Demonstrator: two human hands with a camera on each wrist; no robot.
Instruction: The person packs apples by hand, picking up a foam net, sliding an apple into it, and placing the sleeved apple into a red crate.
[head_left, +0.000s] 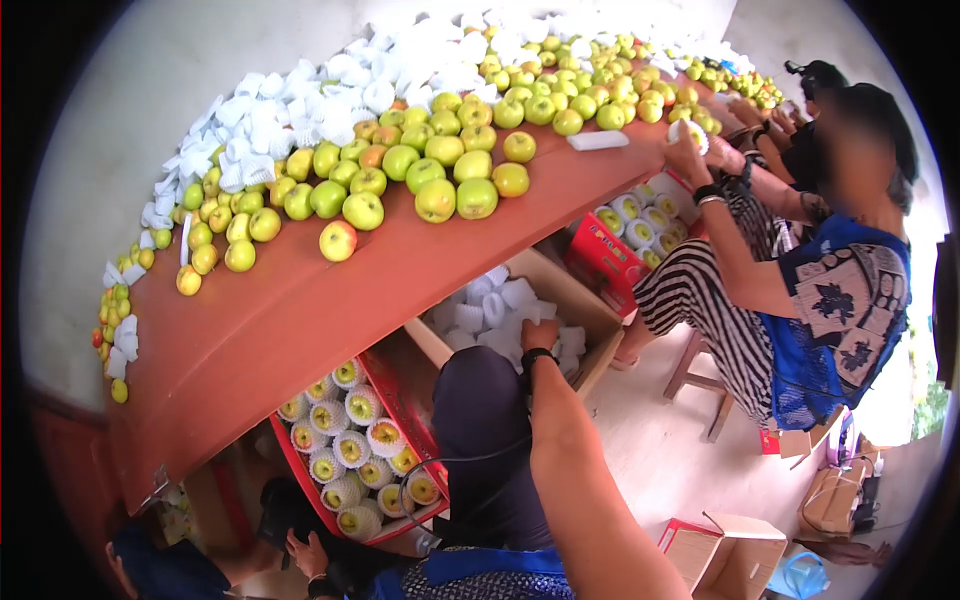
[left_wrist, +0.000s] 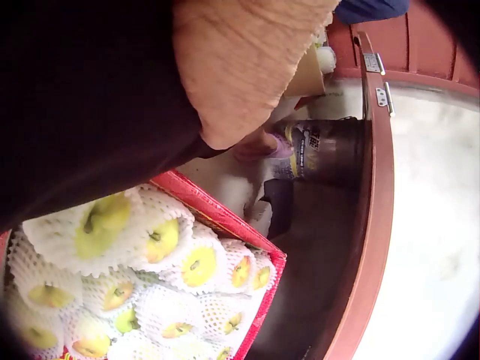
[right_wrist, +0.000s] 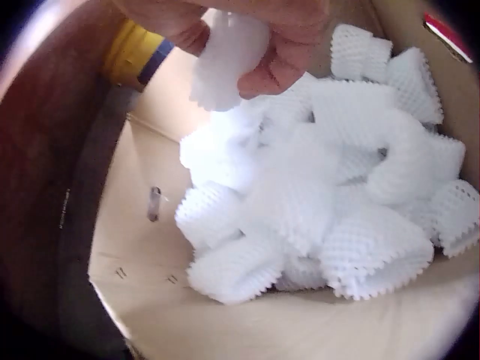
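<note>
Over an open cardboard box (right_wrist: 150, 187) under the table, my right hand (head_left: 540, 338) pinches a white foam net sleeve (right_wrist: 229, 56) between thumb and fingers. Below it lies a heap of loose foam net sleeves (right_wrist: 292, 195). At the lower left of the head view, my left hand (head_left: 308, 556) is low beside dark clothing, its fingers loosely bent and holding nothing. In the left wrist view that hand (left_wrist: 240, 71) shows only in part, its fingers hidden. Near it stands a red box (left_wrist: 259, 300) packed with apples (left_wrist: 199, 266) in foam nets.
On the red-brown table (head_left: 330, 300) lie many bare apples (head_left: 430, 170) and a pile of foam nets (head_left: 330, 90). A person (head_left: 850, 270) seated at right handles an apple, beside a red box (head_left: 600, 250) of netted apples. An open carton (head_left: 725, 560) stands on the floor.
</note>
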